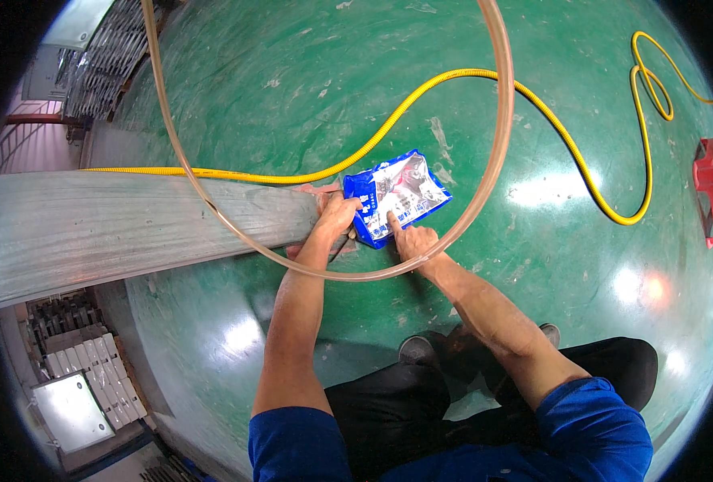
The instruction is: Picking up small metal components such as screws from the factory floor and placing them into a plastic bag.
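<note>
A blue and white plastic bag [405, 189] with a shiny clear window is tilted just beyond the right end of a long grey beam [147, 210]. My left hand [338, 214] is closed on the bag's left edge, beside the beam's end. At the bag's lower edge, my right hand [415, 241] has its index finger stretched onto the printed face. The other right fingers are curled, with nothing visible in them. Reddish pieces [318, 189] show around the beam's end, partly hidden by my left hand. The bag's contents are hard to make out.
A clear brownish hose [501, 104] loops in front of my view and crosses my forearms. Along the green floor [292, 88] winds a yellow hose [565, 132]. A red plastic stool [712, 189] stands far right. Stacked metal parts [107, 64] and pale panels [95, 369] line the left.
</note>
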Demonstrator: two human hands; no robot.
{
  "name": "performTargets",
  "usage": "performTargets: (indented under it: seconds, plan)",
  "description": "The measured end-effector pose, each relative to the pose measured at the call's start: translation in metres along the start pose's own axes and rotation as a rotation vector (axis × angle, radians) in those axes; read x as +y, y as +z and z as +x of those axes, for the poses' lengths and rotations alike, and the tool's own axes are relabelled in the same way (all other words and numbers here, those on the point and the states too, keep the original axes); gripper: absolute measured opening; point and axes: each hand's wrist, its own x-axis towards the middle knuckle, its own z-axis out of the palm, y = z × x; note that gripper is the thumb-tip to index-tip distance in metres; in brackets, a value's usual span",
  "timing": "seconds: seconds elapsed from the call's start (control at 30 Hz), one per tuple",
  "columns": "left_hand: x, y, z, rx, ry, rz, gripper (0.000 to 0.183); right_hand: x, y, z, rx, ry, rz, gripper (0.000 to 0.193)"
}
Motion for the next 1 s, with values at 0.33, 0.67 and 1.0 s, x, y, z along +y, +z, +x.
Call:
performTargets:
  seconds: [0.33, 0.67, 1.0]
  plan:
    - [0.005, 0.0, -0.003, -0.023, -0.008, -0.001, 0.037, 0.007, -0.003, 0.001, -0.076, 0.04, 0.053, 0.033]
    - [-0.006, 0.005, 0.007, 0.003, 0.071, 0.101, 0.034, 0.005, -0.007, -0.003, -0.096, 0.098, 0.115, 0.06]
    - [0.013, 0.017, -0.004, -0.068, 0.136, 0.322, 0.036, 0.012, 0.0, -0.007, -0.071, 0.097, 0.159, 0.077]
